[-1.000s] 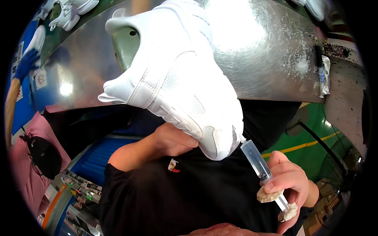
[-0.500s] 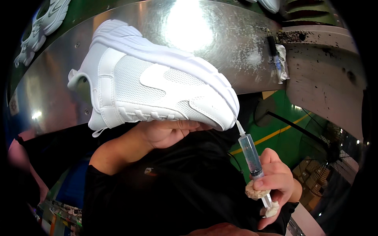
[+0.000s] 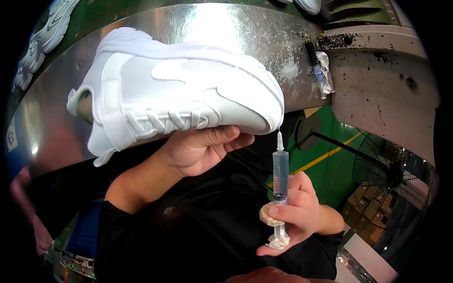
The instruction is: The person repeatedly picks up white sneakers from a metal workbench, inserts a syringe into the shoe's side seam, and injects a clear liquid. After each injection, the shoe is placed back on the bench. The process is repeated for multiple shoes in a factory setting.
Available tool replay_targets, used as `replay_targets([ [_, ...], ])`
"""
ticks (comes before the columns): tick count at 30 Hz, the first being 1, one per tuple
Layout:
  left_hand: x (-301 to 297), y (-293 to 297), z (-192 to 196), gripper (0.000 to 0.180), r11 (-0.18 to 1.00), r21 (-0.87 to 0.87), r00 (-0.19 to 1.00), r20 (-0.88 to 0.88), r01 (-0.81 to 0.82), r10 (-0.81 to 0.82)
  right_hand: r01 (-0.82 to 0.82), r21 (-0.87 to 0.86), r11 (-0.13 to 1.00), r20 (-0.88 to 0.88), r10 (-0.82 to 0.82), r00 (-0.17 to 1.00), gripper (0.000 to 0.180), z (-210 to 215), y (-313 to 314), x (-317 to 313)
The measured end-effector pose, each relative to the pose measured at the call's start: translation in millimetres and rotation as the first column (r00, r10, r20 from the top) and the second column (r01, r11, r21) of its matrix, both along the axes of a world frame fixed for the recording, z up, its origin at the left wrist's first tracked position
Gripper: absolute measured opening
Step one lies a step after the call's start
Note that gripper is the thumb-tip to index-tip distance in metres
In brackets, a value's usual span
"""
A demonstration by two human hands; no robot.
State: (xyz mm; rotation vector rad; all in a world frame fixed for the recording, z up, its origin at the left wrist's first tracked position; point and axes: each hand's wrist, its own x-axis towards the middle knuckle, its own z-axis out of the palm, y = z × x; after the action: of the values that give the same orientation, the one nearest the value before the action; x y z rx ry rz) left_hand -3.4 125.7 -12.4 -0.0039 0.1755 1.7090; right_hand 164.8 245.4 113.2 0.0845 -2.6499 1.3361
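My right hand (image 3: 297,214) is closed around a clear syringe (image 3: 280,181), held upright, thumb end at the plunger, which is caked with dried residue. The needle points up and its tip sits just beside the toe edge of the white sneaker (image 3: 179,94); I cannot tell whether it touches. My left hand (image 3: 200,148) is clamped on the shoe from underneath, fingers wrapped along the sole, holding it sideways with the toe toward my right and the heel collar toward my left.

Finding: the barrel appears to hold clear fluid along most of its length, so I judge little has been dispensed here. The upper looks clean; no visible residue at the toe seam. The work at the toe edge seems at its start.

Behind the shoe runs a curved steel bench (image 3: 292,42), scuffed and spotted. A second syringe (image 3: 315,66) lies on it beside a crumpled rag (image 3: 326,70). More white shoes (image 3: 40,45) sit beyond, at far left. A floor fan (image 3: 391,174) stands below right.
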Motion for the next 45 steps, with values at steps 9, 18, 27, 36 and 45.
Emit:
replay_targets([
  [9,-0.8,3.1,15.9,0.03,1.0,-0.026,1.0,0.019,0.005,-0.005,0.027,0.186,0.982,-0.143,0.0,0.99,0.055,-23.5,-12.2,-3.8],
  [18,0.8,6.0,23.6,0.032,0.998,-0.063,0.998,0.062,-0.007,0.011,0.07,0.25,0.966,-0.174,-0.026,0.984,0.05,-36.8,-13.9,-2.0],
  [27,-1.8,-15.3,0.8,0.043,1.0,0.006,0.999,0.047,-0.022,0.022,0.126,0.348,0.929,-0.237,-0.043,0.971,0.089,-39.3,-0.9,15.1],
  [36,-32.2,-133.0,34.9,0.085,0.805,-0.506,0.91,-0.404,-0.31,0.097,0.334,0.342,0.878,-0.297,-0.237,0.925,0.083,-110.8,68.2,-65.2],
  [45,-159.0,89.6,13.3,0.045,0.904,-0.285,0.763,-0.643,-0.318,0.066,0.395,0.261,0.881,-0.291,-0.319,0.902,0.079,-119.0,82.9,-83.6],
])
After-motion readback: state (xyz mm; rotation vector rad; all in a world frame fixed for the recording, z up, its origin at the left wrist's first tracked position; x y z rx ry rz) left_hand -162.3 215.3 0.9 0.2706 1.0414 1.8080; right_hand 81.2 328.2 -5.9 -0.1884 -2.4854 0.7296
